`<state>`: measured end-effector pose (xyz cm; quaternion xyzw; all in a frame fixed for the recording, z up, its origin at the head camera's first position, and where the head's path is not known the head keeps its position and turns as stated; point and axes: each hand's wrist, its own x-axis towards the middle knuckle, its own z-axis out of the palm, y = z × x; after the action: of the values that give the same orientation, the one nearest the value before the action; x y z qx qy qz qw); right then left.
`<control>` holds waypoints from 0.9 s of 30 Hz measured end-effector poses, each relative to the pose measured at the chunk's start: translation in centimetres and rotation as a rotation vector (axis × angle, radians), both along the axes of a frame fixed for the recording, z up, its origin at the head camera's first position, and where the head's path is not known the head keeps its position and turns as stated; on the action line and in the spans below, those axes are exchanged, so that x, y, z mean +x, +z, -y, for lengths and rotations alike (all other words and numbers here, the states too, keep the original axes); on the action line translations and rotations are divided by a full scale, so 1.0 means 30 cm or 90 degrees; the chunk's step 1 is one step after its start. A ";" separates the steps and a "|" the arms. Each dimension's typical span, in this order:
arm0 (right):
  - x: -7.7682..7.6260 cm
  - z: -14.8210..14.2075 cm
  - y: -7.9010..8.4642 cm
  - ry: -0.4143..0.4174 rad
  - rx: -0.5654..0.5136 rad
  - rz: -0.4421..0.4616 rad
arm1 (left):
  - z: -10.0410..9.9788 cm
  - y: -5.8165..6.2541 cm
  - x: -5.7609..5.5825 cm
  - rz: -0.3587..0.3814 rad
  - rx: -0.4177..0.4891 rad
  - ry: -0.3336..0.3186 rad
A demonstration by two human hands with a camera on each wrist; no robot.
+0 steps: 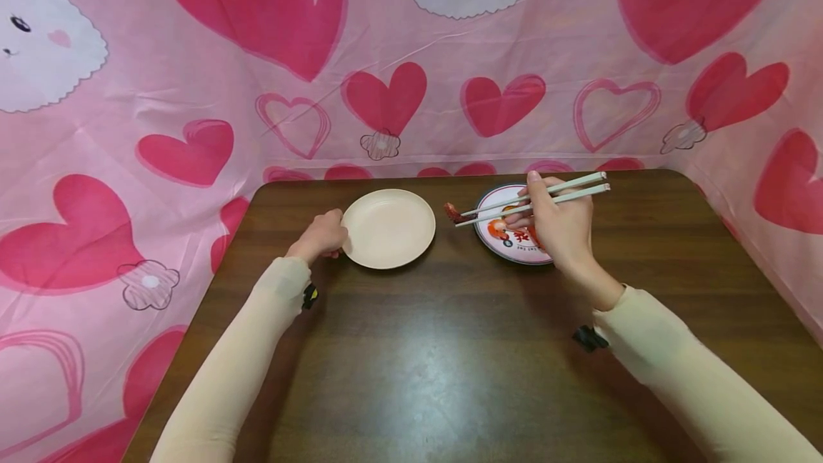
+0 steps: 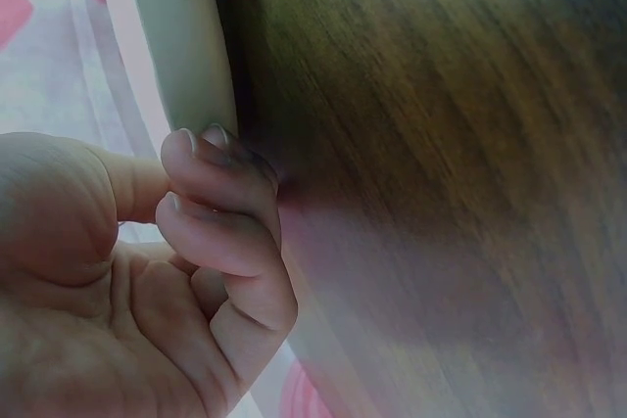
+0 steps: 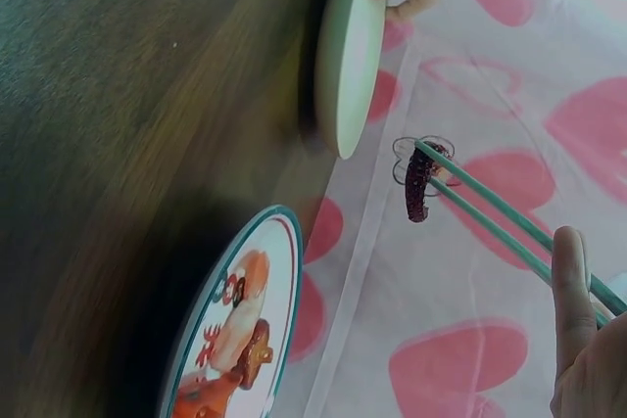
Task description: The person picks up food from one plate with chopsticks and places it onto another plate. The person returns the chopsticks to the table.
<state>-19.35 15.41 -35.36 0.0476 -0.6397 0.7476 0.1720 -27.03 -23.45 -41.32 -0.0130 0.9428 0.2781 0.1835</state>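
Note:
My left hand (image 1: 323,235) pinches the left rim of a plain cream plate (image 1: 388,228) on the table. In the left wrist view, the curled fingers (image 2: 230,256) lie at the edge of this plate (image 2: 186,36). My right hand (image 1: 564,228) holds pale green chopsticks (image 1: 581,188), pointing left. Between their tips is a small, curved, dark red-brown piece of food (image 1: 452,213), held in the air between the two plates; its exact kind is unclear. Below the right hand sits a white plate (image 1: 508,252) with a dark rim and colourful food images, partly hidden by the hand.
The brown wooden table (image 1: 411,349) reaches back to a pink cloth (image 1: 444,48) with hearts and white animal faces, which hangs behind it and at both sides. Dark straps or devices (image 1: 589,338) show under the sleeves at both wrists.

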 end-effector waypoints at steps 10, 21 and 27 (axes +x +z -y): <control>-0.017 0.041 0.006 0.003 0.032 0.007 | 0.001 0.003 0.001 0.004 0.001 0.000; -0.040 0.086 0.014 0.002 0.076 0.011 | 0.001 0.003 0.000 -0.001 -0.004 -0.001; -0.052 0.106 0.009 0.007 0.105 0.016 | -0.001 0.004 -0.002 0.002 -0.006 0.005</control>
<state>-20.91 12.24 -35.08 0.0556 -0.7011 0.6937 0.1553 -27.09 -23.42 -41.19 -0.0180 0.9437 0.2741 0.1841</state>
